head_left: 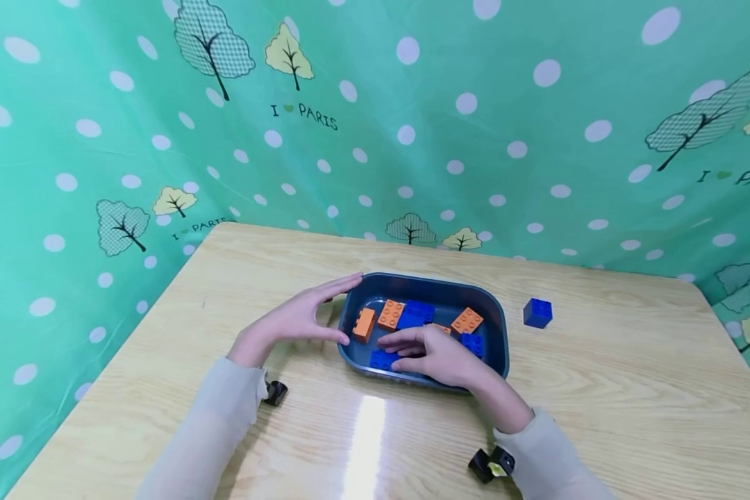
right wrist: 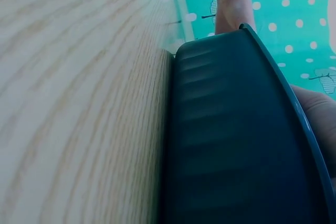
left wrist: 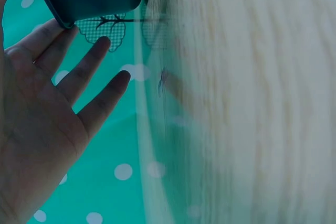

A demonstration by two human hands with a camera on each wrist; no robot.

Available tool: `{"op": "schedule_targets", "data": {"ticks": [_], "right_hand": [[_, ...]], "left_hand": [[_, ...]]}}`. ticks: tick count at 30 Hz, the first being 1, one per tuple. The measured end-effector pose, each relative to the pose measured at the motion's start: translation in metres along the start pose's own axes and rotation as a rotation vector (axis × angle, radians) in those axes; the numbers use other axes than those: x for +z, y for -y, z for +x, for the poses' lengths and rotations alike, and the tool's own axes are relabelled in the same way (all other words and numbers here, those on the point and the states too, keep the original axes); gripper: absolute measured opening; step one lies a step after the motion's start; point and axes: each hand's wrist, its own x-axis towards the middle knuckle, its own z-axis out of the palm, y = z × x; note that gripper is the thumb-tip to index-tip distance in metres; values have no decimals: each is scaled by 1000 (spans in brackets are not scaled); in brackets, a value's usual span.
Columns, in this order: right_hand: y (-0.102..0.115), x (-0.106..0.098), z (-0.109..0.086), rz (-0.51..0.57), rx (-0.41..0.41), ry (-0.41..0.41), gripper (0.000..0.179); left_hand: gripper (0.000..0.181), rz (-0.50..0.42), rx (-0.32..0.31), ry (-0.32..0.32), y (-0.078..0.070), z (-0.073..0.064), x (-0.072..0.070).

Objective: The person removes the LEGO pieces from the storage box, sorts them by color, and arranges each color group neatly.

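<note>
A dark blue tub (head_left: 437, 286) holds several orange and blue toy building bricks. My left hand (head_left: 294, 318) is at its left end, thumb and fingers spread, fingertips right at the rim; the left wrist view shows those fingers (left wrist: 94, 100) straight. My right hand (head_left: 445, 355) reaches over the near rim into the tub, with a gap between thumb and fingers. Below its fingertips lies a blue brick (head_left: 383, 359), partly covered by the thumb. An orange brick (head_left: 364, 325) stands on its side near the left end. The right hand hides part of another orange brick (head_left: 439, 328).
One blue brick (head_left: 538, 314) sits on the wooden table (head_left: 600, 389), right of the tub. A green dotted curtain (head_left: 375, 111) hangs behind the table. Black cameras are strapped at both wrists, below the sleeves (head_left: 219, 403).
</note>
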Motion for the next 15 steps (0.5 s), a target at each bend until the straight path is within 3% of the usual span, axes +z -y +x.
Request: {"op": "schedule_targets", "data": {"ticks": [15], "right_hand": [[-1,-1,-1,-28,22,-24,35]], "left_hand": [[104,0,-40,0,-1,1,-1]]}}
